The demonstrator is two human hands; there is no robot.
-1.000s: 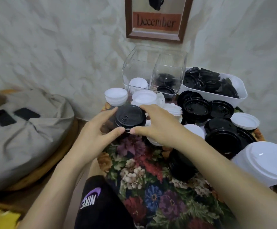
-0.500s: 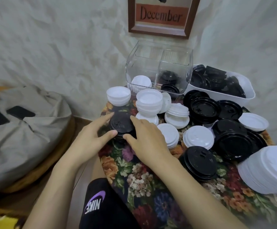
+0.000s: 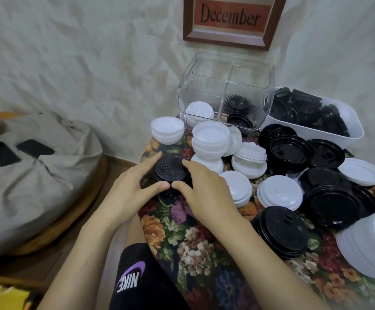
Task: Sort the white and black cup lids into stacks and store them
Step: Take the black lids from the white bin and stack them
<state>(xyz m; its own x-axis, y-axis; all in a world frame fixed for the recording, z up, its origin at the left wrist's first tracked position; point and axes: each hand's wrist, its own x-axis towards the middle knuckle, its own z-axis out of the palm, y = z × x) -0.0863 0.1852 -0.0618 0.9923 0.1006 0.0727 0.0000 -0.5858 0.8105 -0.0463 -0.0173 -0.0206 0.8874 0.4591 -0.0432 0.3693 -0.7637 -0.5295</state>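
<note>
Partway done, I judge: white and black stacks crowd the worktop (image 3: 195, 247), only a few lids sit in the clear bin (image 3: 204, 90), and loose black ones fill the white tub (image 3: 338, 136). My left hand (image 3: 128, 191) and right hand (image 3: 206, 191) cup the black lid stack (image 3: 170, 173) at frame center, with my thumbs on its near side and fingers (image 3: 193, 167) curled round its far rim.

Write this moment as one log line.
left hand: holds black lid stack | right hand: holds same stack | place: left edge of floral table
</note>
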